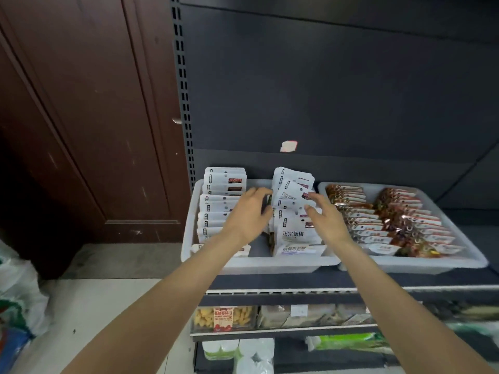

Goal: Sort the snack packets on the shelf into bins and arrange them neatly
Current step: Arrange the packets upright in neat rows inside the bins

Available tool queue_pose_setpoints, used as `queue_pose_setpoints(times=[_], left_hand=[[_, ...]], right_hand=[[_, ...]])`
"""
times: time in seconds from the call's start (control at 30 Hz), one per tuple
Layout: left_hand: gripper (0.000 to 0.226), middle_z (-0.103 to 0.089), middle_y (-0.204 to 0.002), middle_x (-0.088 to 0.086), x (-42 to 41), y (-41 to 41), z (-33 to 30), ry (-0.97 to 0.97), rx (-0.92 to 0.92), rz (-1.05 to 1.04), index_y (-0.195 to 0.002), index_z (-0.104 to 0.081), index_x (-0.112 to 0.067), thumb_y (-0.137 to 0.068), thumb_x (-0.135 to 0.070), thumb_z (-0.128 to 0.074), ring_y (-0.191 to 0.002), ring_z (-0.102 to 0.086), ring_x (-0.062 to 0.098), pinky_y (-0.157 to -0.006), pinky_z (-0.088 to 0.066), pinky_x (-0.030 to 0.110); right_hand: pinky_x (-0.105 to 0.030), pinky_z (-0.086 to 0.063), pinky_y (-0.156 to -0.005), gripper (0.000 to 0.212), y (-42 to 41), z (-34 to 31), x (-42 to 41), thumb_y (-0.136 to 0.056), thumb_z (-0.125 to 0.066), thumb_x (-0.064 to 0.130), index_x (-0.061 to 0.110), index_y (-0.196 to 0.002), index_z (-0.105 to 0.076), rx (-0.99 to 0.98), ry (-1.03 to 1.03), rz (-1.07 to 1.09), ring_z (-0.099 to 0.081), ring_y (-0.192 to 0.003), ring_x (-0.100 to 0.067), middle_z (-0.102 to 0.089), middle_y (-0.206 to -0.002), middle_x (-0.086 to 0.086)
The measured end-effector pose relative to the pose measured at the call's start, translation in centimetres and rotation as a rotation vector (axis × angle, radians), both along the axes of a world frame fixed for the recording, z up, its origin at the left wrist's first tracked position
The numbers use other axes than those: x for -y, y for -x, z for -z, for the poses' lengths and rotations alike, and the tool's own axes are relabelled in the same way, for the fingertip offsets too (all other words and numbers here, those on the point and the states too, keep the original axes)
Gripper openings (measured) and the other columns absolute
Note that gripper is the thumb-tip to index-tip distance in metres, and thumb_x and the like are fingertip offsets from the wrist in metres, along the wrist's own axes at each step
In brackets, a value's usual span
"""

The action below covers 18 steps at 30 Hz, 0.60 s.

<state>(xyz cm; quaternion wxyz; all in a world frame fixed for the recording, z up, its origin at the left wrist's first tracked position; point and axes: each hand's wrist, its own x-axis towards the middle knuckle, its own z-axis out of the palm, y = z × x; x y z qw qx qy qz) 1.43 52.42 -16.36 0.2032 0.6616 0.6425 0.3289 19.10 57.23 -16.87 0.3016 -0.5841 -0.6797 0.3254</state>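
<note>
Head view: white packets (293, 209) stand upright, leaning.

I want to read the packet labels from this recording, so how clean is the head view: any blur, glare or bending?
Head view: the white packets between the left hand and right hand are soft, with only the largest print readable; the red packets show small glints of glare; the shelf edge and dark back panel bow from the wide lens; the lower shelves are dim and smeared.
</note>
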Motion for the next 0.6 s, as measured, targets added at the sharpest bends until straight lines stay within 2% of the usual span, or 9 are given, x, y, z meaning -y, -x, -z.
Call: queue_pose_setpoints(times=[0.1,0.17,0.3,0.37,0.43,0.47,0.53,0.6], left_hand=[[0.04,-0.049,-0.132,0.01,-3.5,-2.1,0.4,0.058,0.034,-0.02,-0.134,-0.046,-0.012,-0.094,-0.012,-0.049,-0.118,-0.05,0.024,-0.098,-0.037,0.026],[0.042,-0.049,-0.136,0.011,-5.8,-3.2,1.3,0.104,0.055,-0.069,-0.135,-0.045,-0.011,-0.094,-0.011,-0.05,-0.121,-0.05,0.025,-0.101,-0.037,0.028],[0.055,-0.032,-0.15,0.008,-9.0,-5.2,2.7,0.253,0.098,-0.12,-0.145,-0.031,-0.015,-0.094,-0.012,-0.05,-0.135,-0.037,0.024,-0.109,-0.031,0.029],[0.063,-0.02,-0.156,0.001,-10.0,-6.0,2.8,0.279,0.111,-0.133,-0.149,-0.022,-0.02,-0.094,-0.017,-0.053,-0.141,-0.026,0.021,-0.113,-0.026,0.031],[0.065,-0.017,-0.157,-0.003,-10.6,-6.7,2.6,0.276,0.175,-0.136,-0.15,-0.019,-0.025,-0.094,-0.024,-0.053,-0.142,-0.023,0.018,-0.114,-0.023,0.03],[0.061,-0.02,-0.156,-0.003,-10.7,-6.9,2.5,0.27,0.202,-0.137,-0.149,-0.022,-0.025,-0.095,-0.028,-0.051,-0.14,-0.026,0.018,-0.111,-0.024,0.029],[0.045,-0.036,-0.145,0.002,-10.6,-7.1,2.6,0.237,0.168,-0.162,-0.141,-0.04,-0.021,-0.098,-0.034,-0.045,-0.128,-0.043,0.021,-0.101,-0.033,0.027],[0.038,-0.056,-0.12,0.006,-10.2,-6.8,2.6,0.224,0.082,-0.18,-0.119,-0.061,-0.015,-0.099,-0.038,-0.039,-0.105,-0.057,0.022,-0.084,-0.04,0.026]], right_hand=[[-0.023,-0.034,-0.088,0.045,-2.7,0.4,-3.7,-0.098,-0.048,0.015,0.013,-0.141,-0.039,0.072,0.021,0.002,-0.047,-0.126,-0.025,-0.048,-0.14,-0.007],[-0.027,-0.035,-0.096,0.048,-3.6,0.8,-6.4,-0.098,-0.048,0.017,0.013,-0.144,-0.035,0.119,0.056,-0.038,-0.043,-0.13,-0.027,-0.044,-0.144,-0.008],[-0.028,-0.031,-0.104,0.053,-4.0,2.1,-10.0,-0.099,-0.048,0.023,0.021,-0.148,-0.027,0.126,0.195,-0.221,-0.038,-0.134,-0.023,-0.033,-0.151,-0.002],[-0.028,-0.034,-0.099,0.046,-4.0,2.9,-10.8,-0.099,-0.047,0.024,0.021,-0.144,-0.036,0.112,0.205,-0.261,-0.042,-0.129,-0.022,-0.038,-0.146,-0.003],[-0.024,-0.035,-0.09,0.035,-4.2,3.3,-11.0,-0.098,-0.047,0.023,0.019,-0.133,-0.05,0.065,0.154,-0.275,-0.049,-0.118,-0.017,-0.048,-0.133,-0.004],[-0.023,-0.035,-0.088,0.03,-4.5,3.3,-11.1,-0.098,-0.047,0.023,0.018,-0.127,-0.056,0.041,0.149,-0.295,-0.051,-0.113,-0.014,-0.051,-0.127,-0.003],[-0.023,-0.037,-0.088,0.026,-5.4,3.0,-11.4,-0.098,-0.047,0.025,0.016,-0.115,-0.064,0.018,0.189,-0.355,-0.055,-0.109,-0.013,-0.058,-0.118,0.0],[-0.024,-0.037,-0.09,0.028,-6.3,2.4,-12.2,-0.098,-0.046,0.029,0.015,-0.111,-0.067,0.01,0.204,-0.375,-0.056,-0.11,-0.014,-0.062,-0.118,0.0]])
